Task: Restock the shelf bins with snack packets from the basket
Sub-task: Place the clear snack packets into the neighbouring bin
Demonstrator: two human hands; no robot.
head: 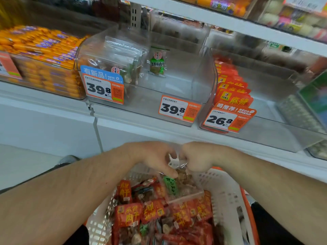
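Note:
A white and orange basket (224, 193) sits low in front of me, full of red snack packets (129, 215). Above its far rim both hands hold one clear packet with a green label (174, 184). My left hand (155, 157) pinches its top left edge with curled fingers. My right hand (197, 159) grips its top right corner in a fist. On the shelf ahead, a clear bin (198, 82) holds a single green-labelled packet (157, 63) standing upright. The clear bin (92, 50) to its left holds several clear packets.
Orange sausage packs (42, 50) fill the bin at far left. Red packets (231, 87) stand in a row in the bin at right. Orange price tags 39.8 (178, 109) and 26.8 (228, 118) hang on the bin fronts. Another stocked shelf (247, 23) runs overhead.

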